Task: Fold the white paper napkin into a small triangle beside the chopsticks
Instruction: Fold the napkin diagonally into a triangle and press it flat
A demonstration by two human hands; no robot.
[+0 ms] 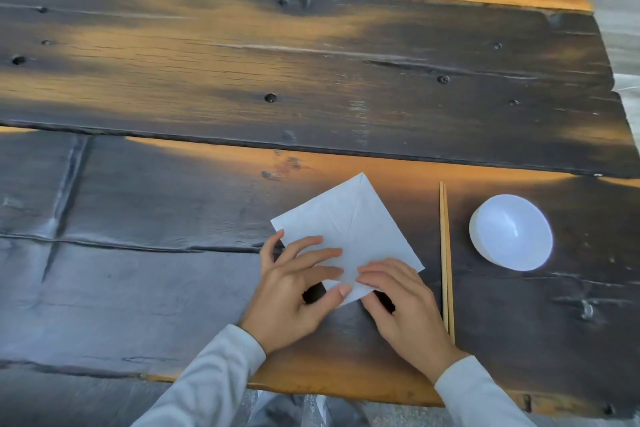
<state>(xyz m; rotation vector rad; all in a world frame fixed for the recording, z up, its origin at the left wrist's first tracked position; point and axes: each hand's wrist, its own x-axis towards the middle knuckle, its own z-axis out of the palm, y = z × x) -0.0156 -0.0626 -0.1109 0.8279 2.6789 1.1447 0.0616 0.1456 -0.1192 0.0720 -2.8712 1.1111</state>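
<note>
A white paper napkin (pixel 349 222) lies flat on the dark wooden table, turned like a diamond with one corner pointing away from me. Crease lines cross it. My left hand (pixel 298 291) rests on its near left part, fingers spread on the paper and thumb at the near corner. My right hand (pixel 401 305) pinches the near corner from the right, fingertips touching the paper. A pair of light wooden chopsticks (pixel 446 260) lies just right of the napkin, pointing away from me.
A small white bowl (pixel 510 232) sits right of the chopsticks. The table's near edge (pixel 346 388) runs just below my wrists, its right edge (pixel 616 87) at the far right. Bare planks stretch to the left and beyond.
</note>
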